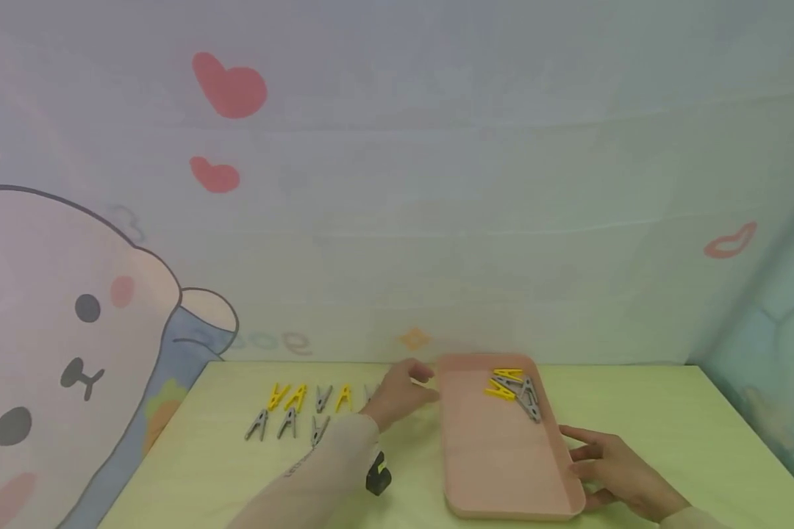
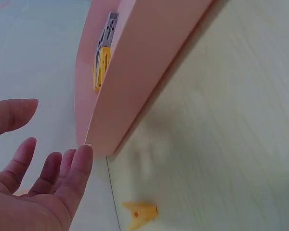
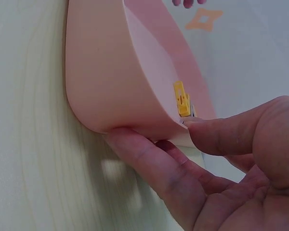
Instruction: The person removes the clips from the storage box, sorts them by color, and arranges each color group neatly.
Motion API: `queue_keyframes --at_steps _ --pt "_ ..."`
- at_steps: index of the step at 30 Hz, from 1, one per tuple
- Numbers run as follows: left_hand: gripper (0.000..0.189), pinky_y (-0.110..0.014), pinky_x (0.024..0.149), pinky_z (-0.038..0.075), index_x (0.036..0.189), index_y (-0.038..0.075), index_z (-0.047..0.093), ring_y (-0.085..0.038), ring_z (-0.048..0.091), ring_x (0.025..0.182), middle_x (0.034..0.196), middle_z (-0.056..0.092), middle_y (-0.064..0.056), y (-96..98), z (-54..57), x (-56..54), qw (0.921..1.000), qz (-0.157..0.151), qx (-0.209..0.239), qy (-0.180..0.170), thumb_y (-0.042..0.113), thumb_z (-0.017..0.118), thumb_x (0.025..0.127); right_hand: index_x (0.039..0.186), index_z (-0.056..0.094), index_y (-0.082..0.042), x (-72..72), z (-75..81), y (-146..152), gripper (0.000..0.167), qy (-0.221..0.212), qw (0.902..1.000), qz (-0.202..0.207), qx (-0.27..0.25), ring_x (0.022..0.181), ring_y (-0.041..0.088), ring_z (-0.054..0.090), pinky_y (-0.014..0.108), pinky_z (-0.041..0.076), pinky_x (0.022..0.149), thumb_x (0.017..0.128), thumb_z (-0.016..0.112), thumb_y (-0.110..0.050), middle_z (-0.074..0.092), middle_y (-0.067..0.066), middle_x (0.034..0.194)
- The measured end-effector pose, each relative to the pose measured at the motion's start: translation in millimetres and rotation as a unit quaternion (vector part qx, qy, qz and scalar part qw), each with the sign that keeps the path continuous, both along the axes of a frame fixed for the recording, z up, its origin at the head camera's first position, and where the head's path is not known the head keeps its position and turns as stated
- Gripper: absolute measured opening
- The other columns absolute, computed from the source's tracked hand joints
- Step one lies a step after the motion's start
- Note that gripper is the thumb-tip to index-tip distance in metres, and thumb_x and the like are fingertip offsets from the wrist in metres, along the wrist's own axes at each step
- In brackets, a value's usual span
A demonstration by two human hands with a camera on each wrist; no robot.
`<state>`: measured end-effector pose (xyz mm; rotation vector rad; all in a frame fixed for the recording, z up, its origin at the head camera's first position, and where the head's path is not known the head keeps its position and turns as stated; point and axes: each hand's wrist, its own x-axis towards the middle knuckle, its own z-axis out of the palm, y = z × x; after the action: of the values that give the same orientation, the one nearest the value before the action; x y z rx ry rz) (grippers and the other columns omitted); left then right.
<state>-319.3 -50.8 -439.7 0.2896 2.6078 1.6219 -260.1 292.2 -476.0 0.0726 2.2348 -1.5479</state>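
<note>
Tabletop (image 1: 655, 433) pale green in the head view, with a fine wood-like grain in the wrist views. Pink tray (image 1: 490, 477) sits on it right of middle, long side running away from the person; toward its far right lie two yellow clips (image 1: 501, 391) and a few gray clips (image 1: 531, 408), bunched together. Left of the tray, table clips (image 1: 256, 425), yellow and gray, form two rough rows, the right end partly behind the left arm. Beyond: pale backdrop (image 1: 476, 220) with red hearts (image 1: 238, 92) and a cartoon bear (image 1: 40, 294). Grip, nearer hand first: right hand (image 1: 612, 470) at the tray's right side, fingers bent, pinching the wall, one digit at the rim, another low on the outer face. Left hand (image 1: 397, 397) by the left rim toward the far end, fingers apart, holding nothing; fingertip contact with the rim cannot be settled from these angles. Views compared: right wrist shows the low digit against the wall's base most clearly; left wrist adds the left wall's outer face; only the head view gives both rows.
</note>
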Motion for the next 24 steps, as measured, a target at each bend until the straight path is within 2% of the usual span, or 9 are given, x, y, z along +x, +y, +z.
queue_keyframes --at_steps 6,10,13,18,21,24 --pt "0.036 -0.037 0.080 0.053 0.112 -0.003 0.062 -0.024 0.062 0.094 0.114 0.060 -0.020 25.4 -2.4 -7.2 0.9998 -0.003 0.019 -0.006 0.004 0.076 0.081 0.151 0.030 0.004 -2.8 -3.5 0 0.068 0.003 1.0000 0.001 -0.001 0.087 0.027 0.068 0.042 0.058 0.062 0.091 0.061 0.004 0.064 0.017 0.112" --pt "0.037 -0.036 0.084 0.053 0.114 -0.002 0.063 -0.025 0.062 0.097 0.117 0.061 -0.019 44.4 -9.2 -17.1 0.9996 -0.002 0.026 -0.015 0.003 0.077 0.080 0.151 0.029 0.005 -3.9 -5.0 3 0.068 0.004 0.9999 0.007 -0.008 0.089 0.028 0.067 0.043 0.058 0.062 0.092 0.061 0.004 0.064 0.017 0.113" --pt "0.036 -0.035 0.085 0.052 0.112 0.002 0.065 -0.025 0.062 0.099 0.114 0.063 -0.013 58.0 -16.8 -26.0 0.9999 -0.006 0.010 -0.005 0.001 0.078 0.078 0.151 0.029 0.005 -3.9 -5.0 3 0.067 0.007 0.9999 0.009 -0.011 0.089 0.028 0.067 0.043 0.058 0.062 0.092 0.060 0.004 0.063 0.018 0.113" --pt "0.034 -0.035 0.086 0.051 0.109 0.005 0.067 -0.025 0.060 0.101 0.110 0.063 -0.006 81.2 -28.8 -39.7 0.9979 -0.032 -0.051 0.025 0.000 0.078 0.078 0.151 0.029 0.004 -4.4 -4.8 3 0.068 0.002 1.0000 0.001 -0.007 0.088 0.028 0.067 0.043 0.058 0.062 0.091 0.060 0.005 0.063 0.018 0.112" --pt "0.033 -0.036 0.090 0.049 0.111 0.006 0.068 -0.025 0.059 0.108 0.114 0.064 -0.006 94.8 -28.2 -40.6 0.9945 -0.029 -0.097 0.025 0.000 0.077 0.080 0.151 0.030 0.004 -4.3 -4.8 2 0.067 -0.001 1.0000 -0.009 -0.001 0.088 0.028 0.067 0.042 0.058 0.062 0.091 0.060 0.006 0.063 0.017 0.112" --pt "0.033 -0.036 0.092 0.048 0.111 0.008 0.069 -0.019 0.058 0.108 0.114 0.066 -0.003 104.7 -24.1 -41.7 0.9875 -0.023 -0.153 0.028 -0.001 0.076 0.079 0.151 0.030 0.004 -3.8 -5.0 2 0.068 0.000 1.0000 -0.007 -0.005 0.088 0.028 0.067 0.043 0.058 0.062 0.091 0.060 0.007 0.063 0.017 0.112"
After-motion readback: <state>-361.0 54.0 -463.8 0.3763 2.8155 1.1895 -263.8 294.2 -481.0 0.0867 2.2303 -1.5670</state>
